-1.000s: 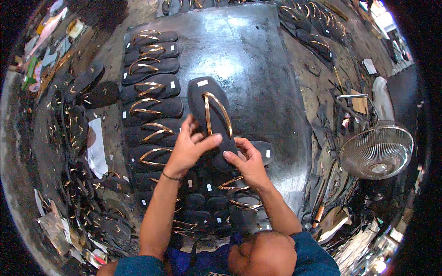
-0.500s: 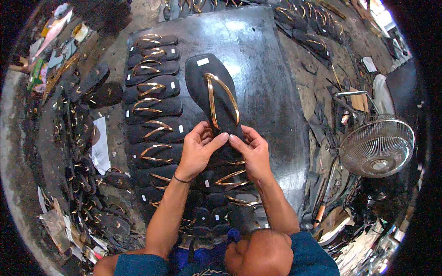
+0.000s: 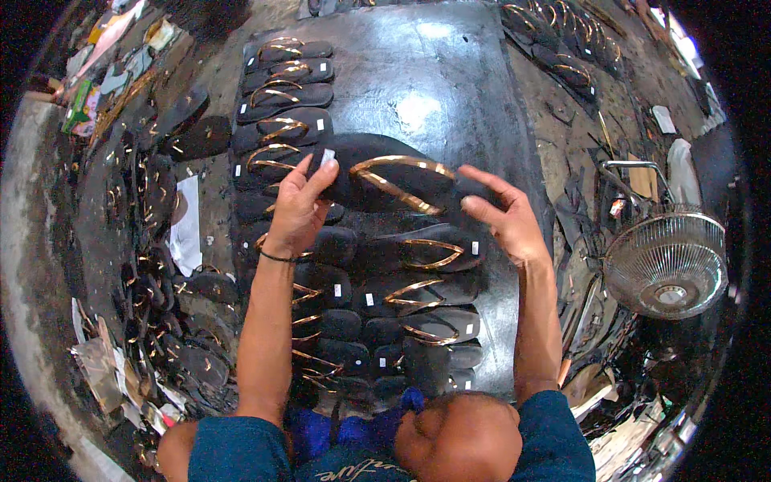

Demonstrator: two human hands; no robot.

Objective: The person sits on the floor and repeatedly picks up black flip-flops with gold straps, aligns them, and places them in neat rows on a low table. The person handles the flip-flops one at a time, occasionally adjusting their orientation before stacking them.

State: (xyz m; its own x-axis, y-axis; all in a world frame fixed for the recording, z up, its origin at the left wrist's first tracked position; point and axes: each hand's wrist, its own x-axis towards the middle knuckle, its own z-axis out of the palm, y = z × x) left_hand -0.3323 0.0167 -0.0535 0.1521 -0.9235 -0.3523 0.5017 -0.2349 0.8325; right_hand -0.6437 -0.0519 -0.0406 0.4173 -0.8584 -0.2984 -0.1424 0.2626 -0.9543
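A black flip-flop [image 3: 329, 189] with a gold V-shaped strap is held up sideways over the table, its toe end to the left. My left hand [image 3: 295, 210] is closed on that toe end, the thumb beside a small white label. At the heel end, my right hand [image 3: 514, 227] has its thumb and forefinger spread apart; whether they touch the heel is hard to tell. Below the held one, more black flip-flops [image 3: 418, 247] with gold straps lie side by side. Another column of flip-flops [image 3: 281, 98] runs along the table's left side.
The dark, shiny table [image 3: 450, 76] stretches away ahead. A metal fan [image 3: 666, 261] stands at the right. More flip-flops [image 3: 574, 76] lie at the far right, and others are piled at the left near a white sheet [image 3: 185, 229]. Scraps litter the floor on both sides.
The flip-flop has turned from upright to sideways. My left hand has shifted from its heel to its toe end, and my right hand has moved right with its fingers spread.
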